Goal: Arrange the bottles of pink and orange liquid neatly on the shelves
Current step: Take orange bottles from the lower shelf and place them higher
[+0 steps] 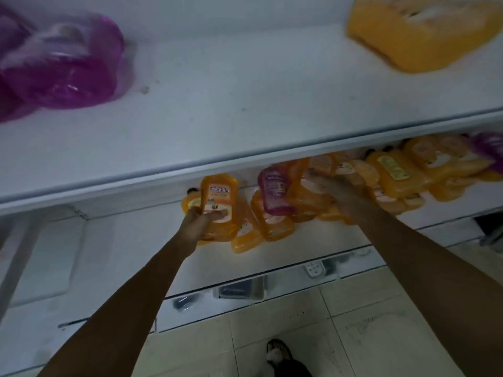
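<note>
On the lower shelf (272,251) lies a jumbled heap of orange bottles (394,175) with a pink bottle (273,190) on top near the middle. My left hand (200,224) grips one orange bottle (219,202) by its lower end and holds it upright at the heap's left end. My right hand (343,194) reaches into the middle of the heap, resting on orange bottles; its fingers are partly hidden. The upper shelf (231,104) holds blurred pink bottles (60,61) at the far left and orange bottles (419,31) at the far right.
Another pink bottle (487,148) lies at the heap's right end. The upper shelf's front edge (190,172) overhangs the lower one. Below are a bottom shelf with small dark items (236,291), a tiled floor (367,336) and my shoe (277,352).
</note>
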{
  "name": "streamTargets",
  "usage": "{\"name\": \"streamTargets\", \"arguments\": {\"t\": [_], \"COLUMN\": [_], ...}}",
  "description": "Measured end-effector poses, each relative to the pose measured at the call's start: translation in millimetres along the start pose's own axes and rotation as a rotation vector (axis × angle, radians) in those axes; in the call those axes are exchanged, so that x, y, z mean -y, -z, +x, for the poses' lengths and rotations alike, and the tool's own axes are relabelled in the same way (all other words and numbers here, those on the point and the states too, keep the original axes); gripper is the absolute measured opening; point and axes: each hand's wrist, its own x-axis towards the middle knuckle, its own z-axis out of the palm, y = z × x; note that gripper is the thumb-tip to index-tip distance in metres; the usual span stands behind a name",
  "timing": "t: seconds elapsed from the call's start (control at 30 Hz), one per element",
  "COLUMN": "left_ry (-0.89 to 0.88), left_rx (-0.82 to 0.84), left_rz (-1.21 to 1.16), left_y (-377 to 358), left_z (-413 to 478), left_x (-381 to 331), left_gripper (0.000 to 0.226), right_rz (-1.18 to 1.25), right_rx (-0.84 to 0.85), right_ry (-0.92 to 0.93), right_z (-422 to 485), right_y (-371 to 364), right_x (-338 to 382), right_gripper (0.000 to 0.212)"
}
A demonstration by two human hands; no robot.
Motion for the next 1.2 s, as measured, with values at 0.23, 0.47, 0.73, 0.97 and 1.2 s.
{"name": "streamTargets", "arguments": {"t": [0.23, 0.47, 0.73, 0.97, 1.2], "left_ry": [-0.15, -0.311, -0.416, -0.438, -0.435], "left_rx": [0.297, 0.606, 0.861, 0.883, 0.814], "left_rz": [0.233, 0.291, 0.335, 0.314, 0.272], "left_y": [-75, -209, -363, -516, -650], "left_z": [-46, -109, -167, -177, -179], "left_x": [-32, -57, -85, -111, -148], "left_gripper": [0.06, 0.048, 0.041, 0.046, 0.046], "right_rz": [0.093, 0.114, 0.288, 0.252, 0.136], "right_rx": [-0.169, -0.58, -0.867, -0.923, -0.94], "right_ry": [0.028, 0.032, 0.196, 0.212, 0.278], "right_z": [-100, -217, -288, -285, -268], "right_y": [70, 176, 306, 448, 578], "right_x": [-38, -66, -79, -86, -63], "right_gripper": [0.052, 0.072, 0.064, 0.059, 0.054]}}
